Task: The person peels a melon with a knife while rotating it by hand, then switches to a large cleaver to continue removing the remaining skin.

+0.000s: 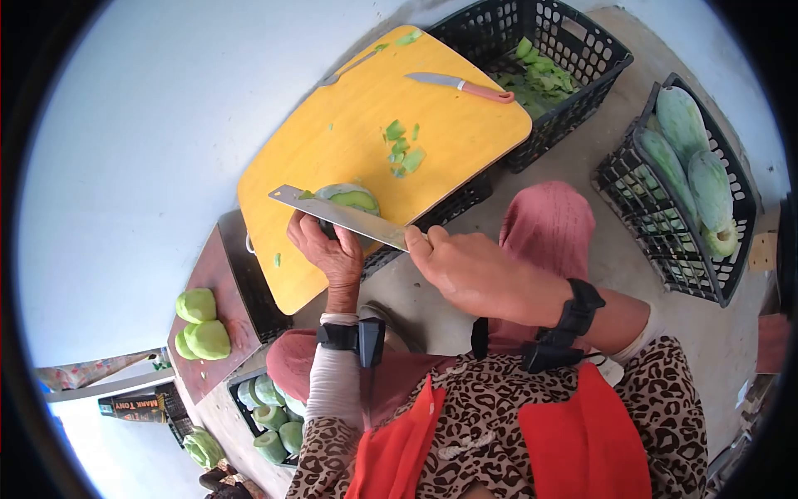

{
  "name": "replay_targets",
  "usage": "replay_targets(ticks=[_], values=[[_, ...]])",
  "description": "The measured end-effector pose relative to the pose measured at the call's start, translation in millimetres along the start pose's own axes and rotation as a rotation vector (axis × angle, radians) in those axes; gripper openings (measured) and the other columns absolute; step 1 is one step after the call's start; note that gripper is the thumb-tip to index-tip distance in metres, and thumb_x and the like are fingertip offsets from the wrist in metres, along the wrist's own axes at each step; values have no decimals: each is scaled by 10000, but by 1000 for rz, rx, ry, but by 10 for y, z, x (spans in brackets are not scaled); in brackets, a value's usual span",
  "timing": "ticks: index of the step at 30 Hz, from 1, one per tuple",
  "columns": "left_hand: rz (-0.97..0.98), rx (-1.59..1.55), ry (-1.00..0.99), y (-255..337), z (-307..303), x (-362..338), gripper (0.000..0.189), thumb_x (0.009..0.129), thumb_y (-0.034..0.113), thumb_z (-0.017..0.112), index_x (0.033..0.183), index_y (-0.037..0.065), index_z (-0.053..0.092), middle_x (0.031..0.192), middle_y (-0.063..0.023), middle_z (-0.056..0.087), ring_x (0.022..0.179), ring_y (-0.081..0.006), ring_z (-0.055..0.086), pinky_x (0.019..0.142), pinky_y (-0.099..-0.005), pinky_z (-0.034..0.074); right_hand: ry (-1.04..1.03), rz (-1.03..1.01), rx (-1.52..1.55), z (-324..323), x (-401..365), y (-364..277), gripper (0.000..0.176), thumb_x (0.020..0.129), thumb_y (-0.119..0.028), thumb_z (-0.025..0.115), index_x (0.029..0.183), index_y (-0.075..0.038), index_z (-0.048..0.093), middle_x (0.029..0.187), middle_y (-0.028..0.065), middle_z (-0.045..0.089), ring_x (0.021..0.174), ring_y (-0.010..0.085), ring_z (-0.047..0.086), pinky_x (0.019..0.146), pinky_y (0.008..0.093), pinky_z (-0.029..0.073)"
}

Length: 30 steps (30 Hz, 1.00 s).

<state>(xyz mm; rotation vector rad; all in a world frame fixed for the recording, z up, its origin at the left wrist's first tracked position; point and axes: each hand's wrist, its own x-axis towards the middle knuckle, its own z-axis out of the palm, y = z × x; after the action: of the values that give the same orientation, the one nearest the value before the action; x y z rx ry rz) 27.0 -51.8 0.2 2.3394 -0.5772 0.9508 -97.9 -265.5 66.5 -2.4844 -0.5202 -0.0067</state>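
My right hand (478,270) is wrapped round the handle of a large, long-bladed knife (362,223). The blade reaches to the left across a green gourd piece (356,200), which has a strip of skin peeled off to paler flesh. My left hand (326,252) grips the gourd from its near side, partly hidden behind the blade. Both are over the near left part of a yellow cutting board (332,158). Green peel scraps (401,150) lie further up the board. Near its far right edge rests a smaller knife (461,86) with a reddish handle.
Behind the board, a black crate (582,50) contains peelings. Another crate (657,241) on the right holds several whole gourds (683,125). Peeled gourd pieces (208,339) sit on a brown board (218,291) at left. Unpeeled pieces (270,417) fill a crate below it.
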Motion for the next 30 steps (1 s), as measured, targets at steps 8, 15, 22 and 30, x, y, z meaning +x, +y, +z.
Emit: replay_targets(ticks=[8, 15, 22, 30], values=[[-12, 5, 18, 28, 22, -1, 229, 811, 99, 611, 1021, 12, 588, 1096, -194, 567, 1025, -383, 502, 930, -481, 388, 26, -59, 35, 223, 529, 74, 360, 823, -12, 560, 1126, 153, 456, 817, 233, 621, 659, 365, 673, 532, 422, 552], [-19, -13, 15, 2, 30, -12, 217, 803, 76, 616, 1010, 21, 586, 1088, -186, 574, 1022, -379, 507, 924, -477, 391, 15, -3, 102, 130, 383, 2, 316, 807, 2, 559, 1077, 140, 468, 821, 242, 624, 691, 402, 671, 567, 430, 556], [10, 3, 27, 4, 23, 12, 194, 793, 65, 615, 981, 24, 594, 1076, -180, 567, 1012, -378, 504, 917, -475, 392, -2, -41, 105, 266, 737, 103, 314, 806, 7, 563, 1073, 142, 468, 849, 261, 622, 713, 412, 672, 579, 439, 555], [20, -29, -16, -2, -10, -12, 204, 789, 73, 627, 985, 28, 592, 1093, -186, 570, 1026, -372, 507, 918, -473, 397, -43, 51, 44, 234, 629, -55, 310, 818, -2, 559, 1073, 158, 482, 803, 259, 635, 711, 378, 688, 554, 444, 554]])
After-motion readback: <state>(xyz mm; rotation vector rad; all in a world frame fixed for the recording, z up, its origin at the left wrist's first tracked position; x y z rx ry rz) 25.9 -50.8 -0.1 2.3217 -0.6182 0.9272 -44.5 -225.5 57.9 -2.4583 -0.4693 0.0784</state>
